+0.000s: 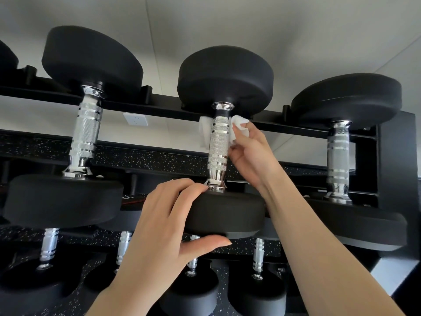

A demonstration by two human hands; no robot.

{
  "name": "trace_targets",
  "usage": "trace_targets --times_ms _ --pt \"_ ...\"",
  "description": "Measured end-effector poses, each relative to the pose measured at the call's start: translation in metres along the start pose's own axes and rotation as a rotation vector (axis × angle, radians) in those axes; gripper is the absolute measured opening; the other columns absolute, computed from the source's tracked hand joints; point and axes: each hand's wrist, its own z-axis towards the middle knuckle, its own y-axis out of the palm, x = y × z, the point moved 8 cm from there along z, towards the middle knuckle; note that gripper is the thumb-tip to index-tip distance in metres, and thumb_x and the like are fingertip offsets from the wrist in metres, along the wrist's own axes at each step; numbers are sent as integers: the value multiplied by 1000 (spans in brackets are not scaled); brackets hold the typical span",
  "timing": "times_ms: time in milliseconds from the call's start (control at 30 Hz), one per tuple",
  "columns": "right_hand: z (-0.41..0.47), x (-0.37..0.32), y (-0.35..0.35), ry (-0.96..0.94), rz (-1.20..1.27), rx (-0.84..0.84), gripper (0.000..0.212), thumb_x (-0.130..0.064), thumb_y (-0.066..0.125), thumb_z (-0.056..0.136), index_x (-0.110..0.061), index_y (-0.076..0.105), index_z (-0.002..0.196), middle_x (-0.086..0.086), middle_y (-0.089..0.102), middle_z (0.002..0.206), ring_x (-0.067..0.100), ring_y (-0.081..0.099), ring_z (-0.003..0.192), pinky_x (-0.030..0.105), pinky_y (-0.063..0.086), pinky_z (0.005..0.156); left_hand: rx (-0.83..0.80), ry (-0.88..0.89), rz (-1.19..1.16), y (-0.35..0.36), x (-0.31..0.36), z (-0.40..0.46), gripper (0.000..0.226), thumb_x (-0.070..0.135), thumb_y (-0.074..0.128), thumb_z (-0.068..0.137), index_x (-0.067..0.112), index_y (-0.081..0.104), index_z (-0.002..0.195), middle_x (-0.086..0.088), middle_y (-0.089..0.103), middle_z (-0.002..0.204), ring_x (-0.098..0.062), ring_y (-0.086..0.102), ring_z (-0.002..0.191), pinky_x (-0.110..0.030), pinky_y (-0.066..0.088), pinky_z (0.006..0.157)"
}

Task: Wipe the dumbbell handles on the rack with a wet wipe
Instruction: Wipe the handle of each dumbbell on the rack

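Observation:
Three black dumbbells with knurled chrome handles lie across the top tier of a black rack (387, 137). On the middle dumbbell's handle (218, 144) a white wet wipe (239, 126) is wrapped around the back, showing on both sides. My right hand (248, 156) holds the wipe against the handle's right side. My left hand (173, 215) grips the near black head (227, 213) of the same dumbbell, fingers on top and thumb underneath. The left dumbbell's handle (85, 131) and the right dumbbell's handle (338, 153) are untouched.
A lower tier holds several smaller dumbbells (258, 256) under my arms. The floor is black speckled rubber (148, 158). A white wall socket (135, 119) sits behind the rack. The rack's end panel stands at the right.

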Motion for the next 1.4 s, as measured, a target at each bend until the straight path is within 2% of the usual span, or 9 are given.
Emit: trace_targets --times_ms 300,467,600,800,900,1067,1133,1233,1400 --pt "-25 8 -9 73 -267 -93 8 2 42 94 -3 47 97 7 68 84 18 68 75 37 59 71 -14 -14 -1 1 0 0 70 76 37 82 20 50 123 9 44 120 -7 40 110 -13 25 100" --pt "-43 7 -13 161 -533 -173 13 -2 49 92 -4 49 105 8 67 79 19 65 69 29 57 68 -6 -3 2 0 -1 0 67 72 46 79 21 49 122 9 44 120 -8 41 110 -13 23 100" --pt "-54 4 -12 198 -705 -176 8 -2 52 92 -7 47 89 2 59 72 8 60 63 18 50 57 1 -2 -10 1 -2 -1 66 68 52 76 22 49 122 10 43 120 -8 41 110 -17 27 99" --pt "-64 -10 -4 104 -1096 -170 28 -13 59 91 -26 50 67 -3 59 74 14 50 71 30 38 68 3 -6 -49 0 -3 0 69 72 51 75 22 50 123 11 43 119 -7 41 110 -17 28 98" --pt "-63 -18 11 43 -1334 -222 23 -20 63 87 -30 57 67 -5 61 74 14 53 68 33 42 65 20 -18 -74 -2 -8 -1 72 69 56 70 22 48 124 12 42 121 -7 41 112 -16 29 99" --pt "-64 -27 37 -99 -1750 -230 13 -31 71 80 -39 67 71 -3 62 69 11 53 67 28 45 66 19 -35 -91 -7 -14 -1 72 69 58 69 20 53 121 12 44 118 -9 45 110 -28 36 93" --pt "-66 -29 42 -139 -1801 -225 9 -29 71 80 -37 72 76 -11 58 65 5 49 63 26 44 64 4 -28 -95 -7 -14 0 71 70 59 69 20 54 119 12 45 117 -10 46 109 -28 37 92" --pt "-69 -25 46 -147 -1685 -257 21 -23 74 77 -41 69 68 -15 63 74 -4 50 67 10 37 60 4 -21 -117 -9 -16 1 70 69 61 66 20 56 116 13 46 115 -9 47 106 -28 38 91" --pt "-65 -20 50 -112 -1662 -258 10 -30 75 76 -38 72 71 -9 69 81 1 50 69 14 38 61 16 -50 -189 -7 -24 -1 74 70 64 63 22 54 117 15 44 116 -6 45 108 -23 35 94"
